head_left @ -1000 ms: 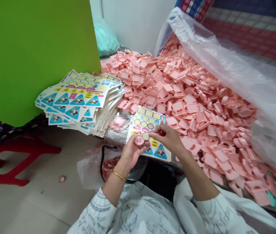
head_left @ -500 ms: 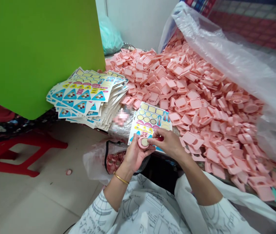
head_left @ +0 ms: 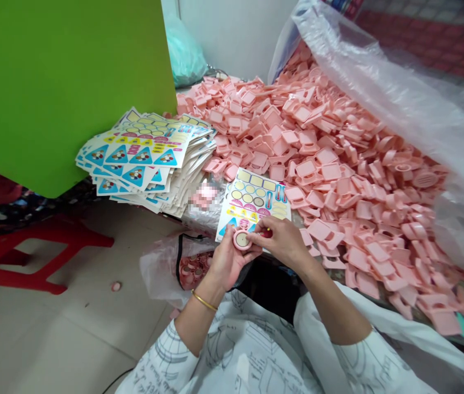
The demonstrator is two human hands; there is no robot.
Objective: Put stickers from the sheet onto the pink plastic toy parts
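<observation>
My left hand (head_left: 226,260) is closed around a small round pink plastic piece (head_left: 242,249) with a loop on top. A round beige sticker (head_left: 241,238) lies on the face of the piece. The thumb and fingertips of my right hand (head_left: 283,241) pinch at the sticker's right edge. A small red object (head_left: 267,233) shows between my right fingers, mostly hidden, its kind unclear. Just behind my hands is a sticker sheet (head_left: 252,194) with yellow rectangles, circles, pink half-rounds and blue triangles, its lower part covered by them.
A thick stack of sticker sheets (head_left: 141,153) stands left, beside a green panel (head_left: 68,82). Pink plastic pieces (head_left: 322,158) heap up behind and right, spilling from a clear plastic bag (head_left: 383,82). Below the table edge is a bag of pink parts (head_left: 195,269); a red stool (head_left: 43,251) stands left.
My right hand has brought the round sticker from beside the pink piece onto its face. Both hands have shifted slightly toward me over the sheet, and the camera view has moved a little.
</observation>
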